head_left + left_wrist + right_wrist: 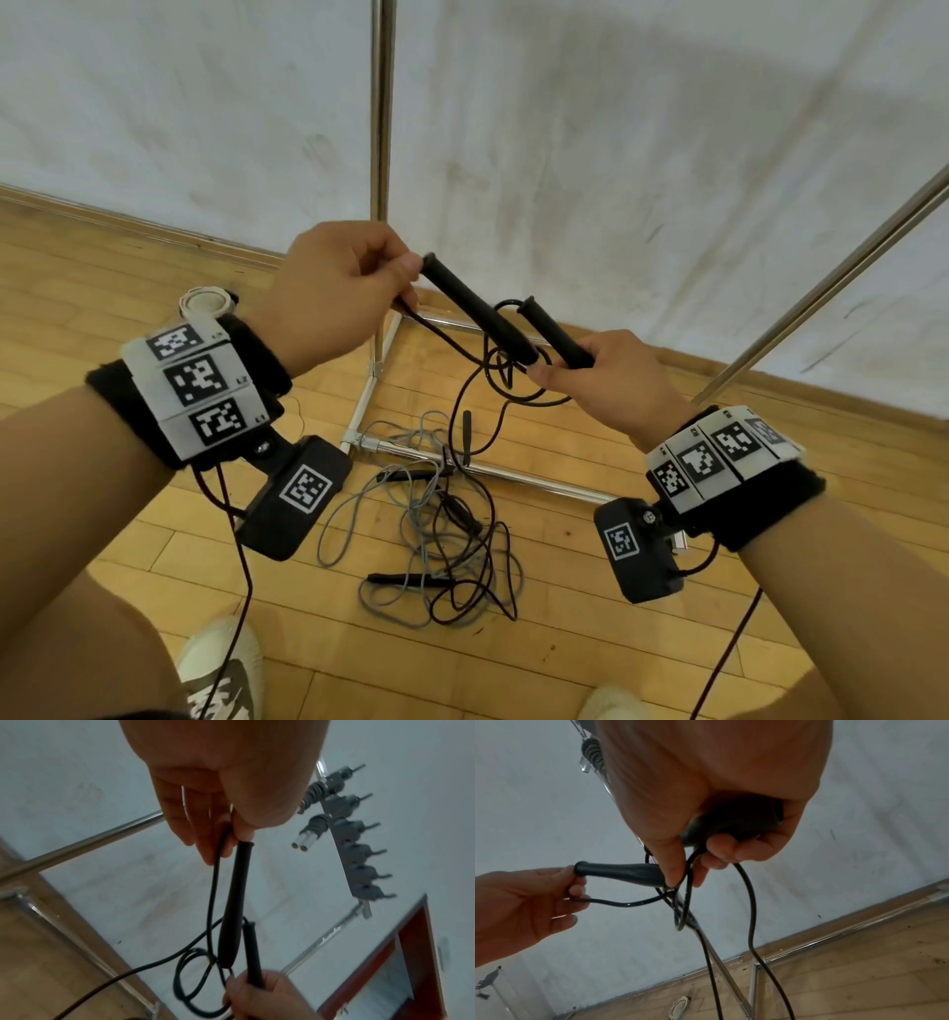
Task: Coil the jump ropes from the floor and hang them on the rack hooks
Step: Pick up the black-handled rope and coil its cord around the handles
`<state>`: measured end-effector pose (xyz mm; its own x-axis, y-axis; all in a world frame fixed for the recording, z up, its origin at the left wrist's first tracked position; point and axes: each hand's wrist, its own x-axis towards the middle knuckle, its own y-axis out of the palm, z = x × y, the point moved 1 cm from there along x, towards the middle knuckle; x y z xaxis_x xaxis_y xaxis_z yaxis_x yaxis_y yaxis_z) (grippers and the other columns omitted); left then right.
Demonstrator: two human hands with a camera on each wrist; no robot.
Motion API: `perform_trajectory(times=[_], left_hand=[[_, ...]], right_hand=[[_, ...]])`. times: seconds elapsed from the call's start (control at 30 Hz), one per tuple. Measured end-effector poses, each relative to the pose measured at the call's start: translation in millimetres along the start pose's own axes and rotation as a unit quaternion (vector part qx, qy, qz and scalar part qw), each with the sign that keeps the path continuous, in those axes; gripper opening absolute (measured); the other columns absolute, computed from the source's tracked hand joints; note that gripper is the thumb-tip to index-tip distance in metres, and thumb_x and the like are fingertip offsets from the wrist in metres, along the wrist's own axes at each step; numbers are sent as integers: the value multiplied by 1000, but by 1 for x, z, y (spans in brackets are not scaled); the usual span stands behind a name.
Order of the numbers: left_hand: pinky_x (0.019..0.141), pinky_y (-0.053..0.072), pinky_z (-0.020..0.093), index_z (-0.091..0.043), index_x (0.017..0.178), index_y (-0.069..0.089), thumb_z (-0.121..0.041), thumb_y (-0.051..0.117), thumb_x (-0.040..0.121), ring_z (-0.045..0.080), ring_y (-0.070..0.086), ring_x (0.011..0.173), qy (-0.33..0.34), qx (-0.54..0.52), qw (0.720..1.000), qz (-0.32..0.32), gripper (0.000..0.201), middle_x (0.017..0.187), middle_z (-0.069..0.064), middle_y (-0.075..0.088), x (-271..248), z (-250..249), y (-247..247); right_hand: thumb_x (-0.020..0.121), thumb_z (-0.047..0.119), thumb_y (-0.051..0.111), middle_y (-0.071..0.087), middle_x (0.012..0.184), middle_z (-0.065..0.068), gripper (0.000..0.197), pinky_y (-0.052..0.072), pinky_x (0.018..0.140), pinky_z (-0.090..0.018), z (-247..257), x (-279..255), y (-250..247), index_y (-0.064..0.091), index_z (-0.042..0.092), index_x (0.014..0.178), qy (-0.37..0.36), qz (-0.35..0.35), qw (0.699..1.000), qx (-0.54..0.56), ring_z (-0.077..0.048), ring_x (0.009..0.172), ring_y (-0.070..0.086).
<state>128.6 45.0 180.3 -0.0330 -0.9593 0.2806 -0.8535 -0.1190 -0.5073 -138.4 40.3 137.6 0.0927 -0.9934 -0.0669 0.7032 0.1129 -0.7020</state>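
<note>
Fingers of the left hand (334,298) pinch the butt of one black handle (475,308) plus a strand of the black rope (464,401); the right hand (611,383) is clenched round the second handle (554,334), at four o'clock from the first. Rope loops hang between them, trailing to six o'clock onto tangled grey and black ropes (426,524) on the wooden floor (590,616), beside the rack's base rail (513,475). Hooks (359,850) show at two o'clock in the left wrist view.

Head view looks down; wrist views look close along both hands.
</note>
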Motion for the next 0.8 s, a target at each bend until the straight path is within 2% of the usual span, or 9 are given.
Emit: perform_trajectory(times=[0.1, 0.23, 0.37, 0.43, 0.5, 0.57, 0.63, 0.7, 0.8], left_hand=[[63, 61, 32, -15, 86, 67, -22, 55, 99, 13, 74, 68, -70, -41, 996, -37, 20, 75, -1, 75, 6, 11, -6], [60, 60, 35, -12, 80, 68, -22, 55, 97, 13, 73, 60, -114, 14, 993, -31, 23, 67, 3, 74, 8, 23, -6], [50, 51, 25, -12, 68, 65, -28, 55, 86, 10, 69, 52, -81, 137, 987, 17, 26, 57, 0, 70, 6, 24, 2], [44, 47, 24, -13, 67, 62, -30, 57, 84, 9, 62, 46, -68, 171, 982, 49, 24, 55, 3, 67, 5, 24, 9], [40, 35, 17, -13, 66, 60, -31, 60, 84, 5, 50, 42, -52, 196, 976, 75, 25, 54, -1, 58, 4, 23, 16], [38, 31, 11, -16, 67, 59, -33, 60, 85, 3, 46, 43, -40, 186, 975, 112, 25, 55, -5, 53, 1, 19, 23], [45, 36, 17, -18, 68, 58, -34, 60, 84, 6, 50, 52, -25, 165, 974, 156, 23, 66, -3, 60, -3, 16, 31], [55, 43, 27, -17, 72, 58, -30, 62, 83, 17, 55, 62, -23, 128, 975, 181, 18, 80, 2, 68, -7, 13, 39], [63, 51, 34, -20, 84, 56, -24, 69, 81, 17, 58, 65, -33, 51, 975, 212, 14, 77, -2, 64, -11, 7, 47]], right_hand=[[82, 42, 75, 46, 54, 7, 35, 40, 55, -25, -6, 3, -4, 70, 8, 83, 23, -12, 1000, -4, -10, 49, 46], [84, 45, 72, 48, 52, 8, 30, 39, 51, -24, -11, 6, -9, 70, 15, 82, 37, -29, 999, 26, -4, 40, 43], [86, 48, 69, 51, 58, 2, 42, 40, 48, -23, -8, 6, -12, 69, 6, 82, 27, -52, 998, 23, -7, 42, 43], [86, 50, 68, 52, 57, 3, 43, 41, 46, -20, -4, 4, -13, 69, 8, 79, 5, -50, 998, 38, -7, 43, 43], [86, 50, 67, 53, 57, 4, 43, 41, 45, -18, 2, 0, -12, 69, 9, 79, -24, -35, 998, 54, -7, 45, 46], [87, 50, 67, 54, 59, 2, 41, 43, 50, -22, 9, -5, -11, 69, 9, 78, -53, -24, 996, 67, -9, 49, 47], [88, 48, 66, 54, 62, 0, 41, 44, 54, -26, 15, -9, -10, 68, 8, 80, -84, -21, 993, 76, -10, 52, 48], [89, 47, 65, 53, 62, -1, 44, 42, 55, -26, 21, -12, -9, 68, 4, 83, -109, -24, 990, 86, -10, 51, 46], [89, 47, 64, 52, 59, 0, 43, 41, 52, -24, 26, -16, -8, 68, 4, 84, -128, -37, 986, 99, -10, 49, 44]])
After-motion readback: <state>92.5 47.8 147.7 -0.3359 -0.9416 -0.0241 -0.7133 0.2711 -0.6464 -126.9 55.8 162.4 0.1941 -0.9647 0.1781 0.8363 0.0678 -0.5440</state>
